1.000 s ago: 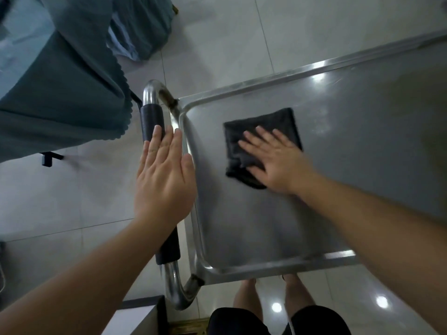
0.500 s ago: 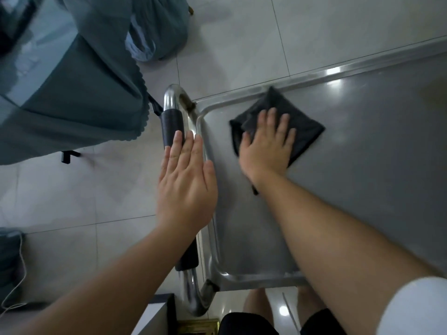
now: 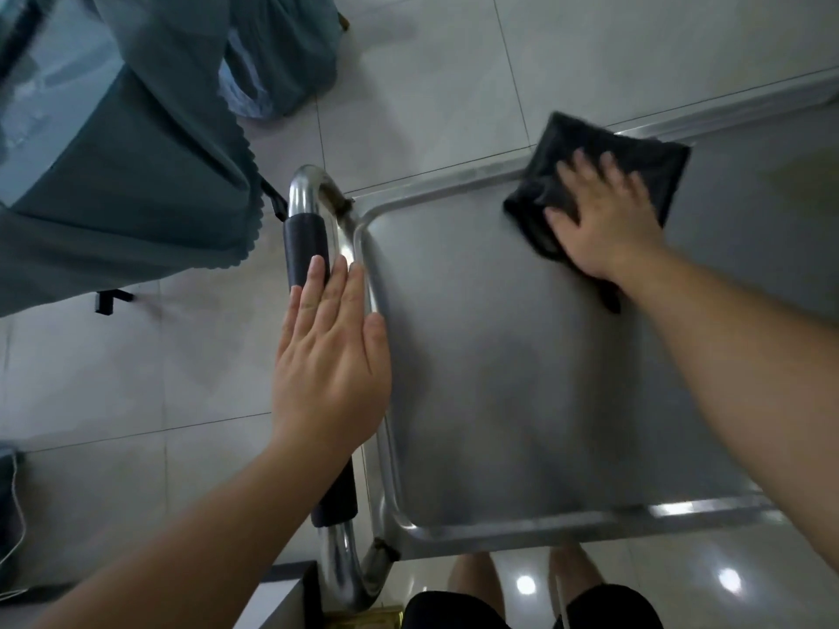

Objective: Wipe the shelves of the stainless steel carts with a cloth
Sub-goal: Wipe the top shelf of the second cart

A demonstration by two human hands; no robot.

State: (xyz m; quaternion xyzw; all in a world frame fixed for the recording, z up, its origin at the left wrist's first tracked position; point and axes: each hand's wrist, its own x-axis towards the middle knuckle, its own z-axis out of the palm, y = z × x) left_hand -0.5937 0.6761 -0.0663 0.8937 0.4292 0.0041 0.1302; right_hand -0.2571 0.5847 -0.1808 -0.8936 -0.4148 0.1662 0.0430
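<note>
Since 0.5 s ago your right hand (image 3: 608, 220) has carried the cloth (image 3: 594, 174) away from the handle end and up against the shelf's far rim, so 1 corner of the cloth now laps over that rim. Your fingers lie spread and flat on the dark cloth, pressing it onto the steel rather than curling round it, though motion blur there makes the fingertips hard to read. Your left hand (image 3: 329, 356) has stayed put: fingers straight and together, palm down, resting on the black foam sleeve of the cart handle (image 3: 305, 240) beside the shelf's left rim, holding nothing. The cart's top shelf (image 3: 522, 379) is a shallow stainless tray with a raised lip and rounded corners, its dull surface catching light along the near edge. Beyond the handle hangs a teal tablecloth (image 3: 136, 197) with a scalloped hem. The floor (image 3: 431, 84) is pale glossy tile, and your legs show below the shelf's near rim.
</note>
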